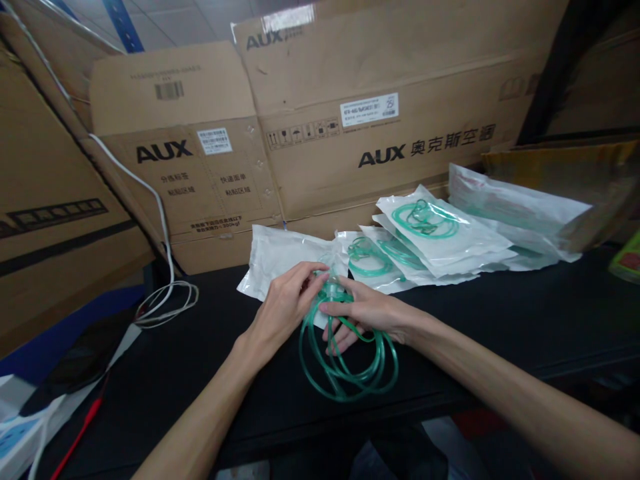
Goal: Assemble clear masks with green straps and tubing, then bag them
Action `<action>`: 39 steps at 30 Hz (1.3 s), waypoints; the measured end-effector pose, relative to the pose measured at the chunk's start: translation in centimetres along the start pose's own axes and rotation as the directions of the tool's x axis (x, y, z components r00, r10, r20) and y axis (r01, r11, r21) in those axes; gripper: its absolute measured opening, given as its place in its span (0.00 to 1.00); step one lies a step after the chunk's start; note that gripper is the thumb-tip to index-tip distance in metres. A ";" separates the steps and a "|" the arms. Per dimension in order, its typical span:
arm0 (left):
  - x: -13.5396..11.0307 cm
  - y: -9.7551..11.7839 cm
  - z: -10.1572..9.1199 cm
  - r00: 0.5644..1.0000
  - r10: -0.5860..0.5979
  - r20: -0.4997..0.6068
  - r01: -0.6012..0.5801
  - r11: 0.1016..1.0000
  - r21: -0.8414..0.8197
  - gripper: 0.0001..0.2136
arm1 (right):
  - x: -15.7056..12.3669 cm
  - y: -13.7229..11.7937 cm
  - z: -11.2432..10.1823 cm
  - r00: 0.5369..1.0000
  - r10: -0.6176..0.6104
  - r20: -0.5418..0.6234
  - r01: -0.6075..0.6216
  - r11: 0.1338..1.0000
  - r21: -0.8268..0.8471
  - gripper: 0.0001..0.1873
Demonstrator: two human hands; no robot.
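Observation:
A coil of clear green plastic tubing (pixel 345 398) hangs in loops below my hands, over the black table. At its top is a clear plastic fitting (pixel 332 288), partly hidden by fingers. My left hand (pixel 285 297) is closed, thumb and fingertips pinching the fitting from the left. My right hand (pixel 373 310) is closed around the fitting and upper tubing, thumb in front and fingers behind. Just behind the hands lies a white pouch (pixel 285 257). To the right, a clear-fronted pouch (pixel 373 261) shows more green tubing inside.
Several packed pouches (pixel 435 230) are piled at the back right. Large cardboard boxes (pixel 320 160) wall off the back. On the left are a white cable (pixel 163 220), a dark flat device (pixel 93 347), a red lead (pixel 90 420) and a power strip (pixel 23 437). The black table's (pixel 240 427) front edge is near.

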State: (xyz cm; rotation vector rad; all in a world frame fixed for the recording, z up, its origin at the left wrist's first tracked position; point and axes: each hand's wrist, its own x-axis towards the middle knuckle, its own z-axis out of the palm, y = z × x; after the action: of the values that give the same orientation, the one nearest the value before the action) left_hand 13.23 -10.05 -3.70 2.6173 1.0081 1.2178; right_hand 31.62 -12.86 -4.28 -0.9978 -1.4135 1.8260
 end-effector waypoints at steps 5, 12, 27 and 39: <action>0.1 0.0 -0.2 0.996 0.085 0.009 -0.085 0.996 -0.002 0.06 | -0.1 0.1 -0.3 0.997 0.042 0.058 -0.040 0.999 -0.032 0.30; 0.0 0.2 -0.5 0.966 0.168 0.199 -0.164 0.986 -0.035 0.08 | 0.0 0.1 -0.2 0.992 0.128 0.018 -0.126 0.988 -0.088 0.15; 0.1 -0.3 -0.1 0.977 -0.040 0.207 0.080 0.979 -0.186 0.09 | 1.1 0.7 -1.2 0.995 -0.037 -0.095 0.040 0.999 0.030 0.15; -0.1 -1.5 -0.3 0.901 -0.044 0.432 0.124 0.979 -0.159 0.17 | 0.3 0.7 -0.7 0.993 -0.086 -0.082 0.106 0.955 0.279 0.06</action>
State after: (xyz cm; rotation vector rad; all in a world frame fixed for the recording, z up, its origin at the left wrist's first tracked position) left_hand 12.13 -8.98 -4.04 2.5017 0.8653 0.6346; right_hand 32.03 -12.36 -5.08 -0.8226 -1.1013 1.8398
